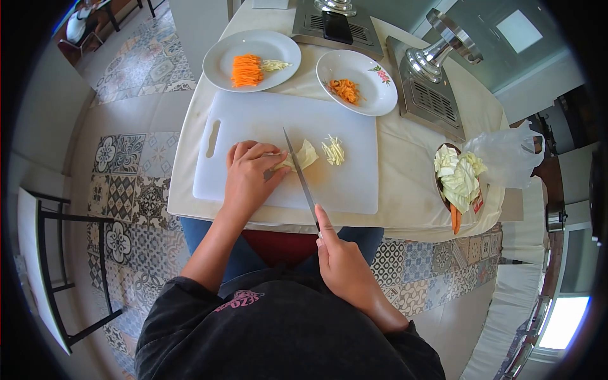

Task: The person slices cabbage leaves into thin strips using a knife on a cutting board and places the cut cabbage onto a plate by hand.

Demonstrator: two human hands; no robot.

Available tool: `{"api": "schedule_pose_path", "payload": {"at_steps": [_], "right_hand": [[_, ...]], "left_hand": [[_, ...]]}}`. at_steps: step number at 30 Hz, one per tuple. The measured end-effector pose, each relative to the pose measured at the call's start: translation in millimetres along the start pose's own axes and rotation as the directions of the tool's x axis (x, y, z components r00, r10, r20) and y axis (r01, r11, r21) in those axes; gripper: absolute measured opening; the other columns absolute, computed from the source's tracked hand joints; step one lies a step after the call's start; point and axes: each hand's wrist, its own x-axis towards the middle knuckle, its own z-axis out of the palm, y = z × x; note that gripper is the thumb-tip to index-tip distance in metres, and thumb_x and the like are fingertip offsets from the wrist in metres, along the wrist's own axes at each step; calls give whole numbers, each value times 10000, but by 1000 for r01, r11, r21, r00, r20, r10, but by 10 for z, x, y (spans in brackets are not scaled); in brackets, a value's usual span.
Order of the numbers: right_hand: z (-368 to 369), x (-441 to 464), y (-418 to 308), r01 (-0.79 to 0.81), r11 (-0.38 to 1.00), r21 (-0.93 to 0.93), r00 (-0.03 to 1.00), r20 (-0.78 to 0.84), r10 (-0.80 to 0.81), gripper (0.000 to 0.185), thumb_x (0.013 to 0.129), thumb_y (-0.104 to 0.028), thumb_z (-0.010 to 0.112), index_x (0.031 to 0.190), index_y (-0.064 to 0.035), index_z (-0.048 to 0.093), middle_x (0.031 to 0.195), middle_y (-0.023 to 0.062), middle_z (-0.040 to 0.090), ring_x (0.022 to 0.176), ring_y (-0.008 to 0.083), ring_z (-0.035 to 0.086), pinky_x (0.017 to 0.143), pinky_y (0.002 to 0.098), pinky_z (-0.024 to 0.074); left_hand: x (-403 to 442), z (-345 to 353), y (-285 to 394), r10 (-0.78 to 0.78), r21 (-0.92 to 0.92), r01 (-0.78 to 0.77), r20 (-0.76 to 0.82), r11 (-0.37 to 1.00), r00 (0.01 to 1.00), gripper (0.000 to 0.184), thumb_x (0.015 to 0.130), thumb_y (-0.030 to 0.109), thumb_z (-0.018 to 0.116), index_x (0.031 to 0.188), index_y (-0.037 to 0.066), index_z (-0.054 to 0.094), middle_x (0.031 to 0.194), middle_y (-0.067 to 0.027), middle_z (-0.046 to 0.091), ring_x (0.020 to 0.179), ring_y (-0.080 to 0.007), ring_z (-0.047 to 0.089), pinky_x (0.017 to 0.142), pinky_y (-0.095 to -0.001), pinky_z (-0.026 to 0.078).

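Observation:
My right hand (339, 259) grips a kitchen knife (301, 174) by its handle, with the index finger stretched along the top. The blade crosses a pale cabbage leaf (306, 156) on the white cutting board (253, 117). Fingers curled, my left hand (255, 171) presses the leaf down just left of the blade; part of the leaf is hidden beneath it. A small pile of thin cabbage strips (333, 151) lies on the board to the right of the knife.
Beyond the board are a plate (218, 63) with carrot and cabbage strips and a floral bowl (373, 104) with carrot shreds. Metal stands (430, 95) stand behind. At right, cabbage leaves (459, 177) and a carrot (455, 218) sit beside a plastic bag (506, 152). A person sits far left.

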Motion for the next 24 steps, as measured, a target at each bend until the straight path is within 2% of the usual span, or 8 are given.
{"api": "schedule_pose_path", "payload": {"at_steps": [14,17,20,24], "right_hand": [[164,391,99,38,999,6,996,-86,-38,661,981,-84,499,1581,-56,224,703,284,646,689,476,651,670,562,511],[136,372,50,-7,1000,22,996,-91,9,601,1006,-69,490,1571,-57,285,730,289,615,697,469,632,673,489,493],[180,234,154,80,997,16,990,-119,-78,640,987,-89,491,1576,-47,243,744,266,665,691,464,654,668,552,513],[84,-19,111,-13,1000,16,999,-50,14,633,991,-104,499,1578,-74,262,743,253,659,674,440,651,649,540,505]], "left_hand": [[-4,5,-20,-30,-9,30,1,1000,1000,272,770,219,830,1031,148,799,1067,30,710,1107,-231,580,1096,-464,346],[-20,26,0,-55,4,55,-14,998,998,267,778,224,825,1033,149,799,1069,23,718,1115,-232,582,1112,-483,332],[-13,51,12,-84,37,86,-51,996,995,259,789,223,815,1036,149,796,1070,16,723,1119,-234,584,1124,-507,317],[5,27,23,-99,44,102,-61,994,993,254,801,204,797,1047,143,786,1075,7,725,1120,-241,586,1126,-526,310]]}}
